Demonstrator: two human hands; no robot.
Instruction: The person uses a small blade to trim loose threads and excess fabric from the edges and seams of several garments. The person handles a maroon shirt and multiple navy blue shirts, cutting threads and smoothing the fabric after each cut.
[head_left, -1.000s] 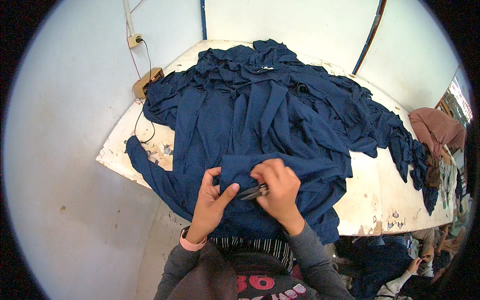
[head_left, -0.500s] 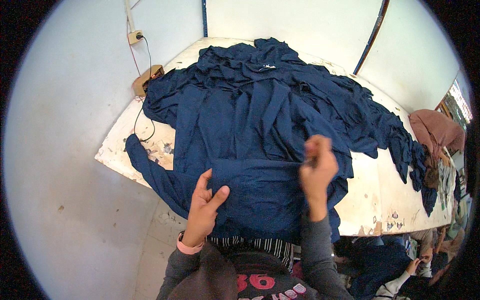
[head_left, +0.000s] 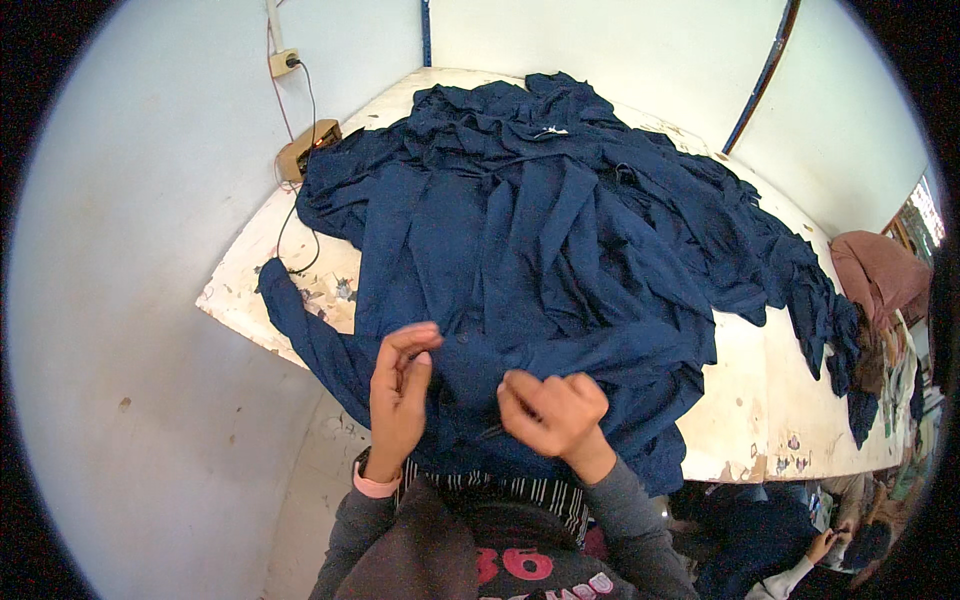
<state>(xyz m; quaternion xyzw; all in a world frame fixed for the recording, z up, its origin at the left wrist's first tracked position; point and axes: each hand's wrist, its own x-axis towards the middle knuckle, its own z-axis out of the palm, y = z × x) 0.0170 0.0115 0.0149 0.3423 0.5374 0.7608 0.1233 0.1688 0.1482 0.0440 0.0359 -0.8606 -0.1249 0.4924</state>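
A: Where is the cloth?

B: Wide, creased, navy-blue woven cloth [head_left: 430, 250], heaped and spread over a worn, off-white counter [head_left: 735, 410]. Near part lies beneath and between both hands. A small, dark, round spot [head_left: 462, 339] shows on it beside the left fingertips; possibly a button, too blurred to be sure.

A: State of the hands?

B: Left hand [head_left: 400, 395], pink band [head_left: 378, 486] at its wrist: loosely cupped, thumb apart from the bent fingers, no cloth seen pinched. Right hand [head_left: 553, 413]: clenched, knuckles up. The slim, dark metal snips [head_left: 491, 432] seem to poke out at its thumb side; only a faint tip is visible.

A: What changed?

B: Half a second ago the right hand was swung out to the right, high and blurred. Now back near the left one, lower. Left fingers have lifted and drawn closer to the thumb. The smooth fold across the near cloth has become a looser, rumpled strip.

A: Meaning for the work?

B: My reading: the cloth has been shifted along, exposing a fresh stretch, with the snips kept ready. No cut visible; blades too hidden to judge.
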